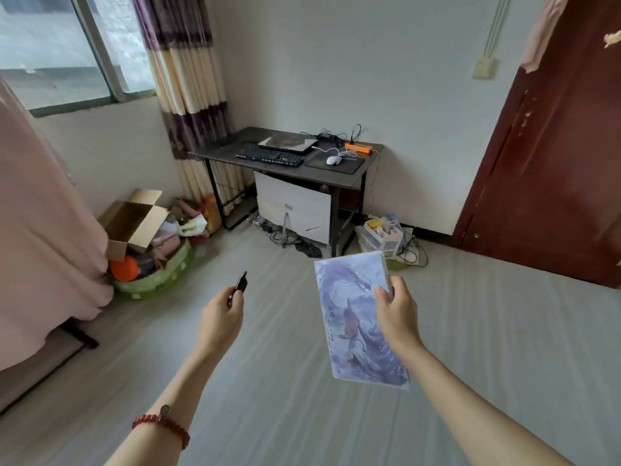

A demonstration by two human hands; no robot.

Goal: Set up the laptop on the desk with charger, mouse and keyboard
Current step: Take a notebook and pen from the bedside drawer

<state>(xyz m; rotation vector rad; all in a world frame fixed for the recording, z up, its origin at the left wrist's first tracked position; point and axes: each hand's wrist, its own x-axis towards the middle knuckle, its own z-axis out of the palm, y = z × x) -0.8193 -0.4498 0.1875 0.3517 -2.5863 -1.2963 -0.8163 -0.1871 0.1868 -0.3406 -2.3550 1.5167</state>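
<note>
A dark desk (215, 153) stands against the far wall. On it lie a closed grey laptop (289, 143), a black keyboard (270, 158) in front of it, and a white mouse (332, 160) on a black mouse pad (349, 164). Behind them sit an orange power strip (359, 148) and a tangle of black cables (327, 137). My left hand (221, 316) is shut on a small black object (241, 282). My right hand (395, 311) grips the edge of a purple illustrated notebook (353, 317). Both hands are out over the floor, well short of the desk.
A white panel (295, 206) leans under the desk among cables. An open cardboard box (134, 220) and a green basket of clutter (158, 280) sit at the left. A plastic organiser (383, 235) stands right of the desk. A dark red door (551, 163) stands at the right, pink fabric (40, 230) at the left.
</note>
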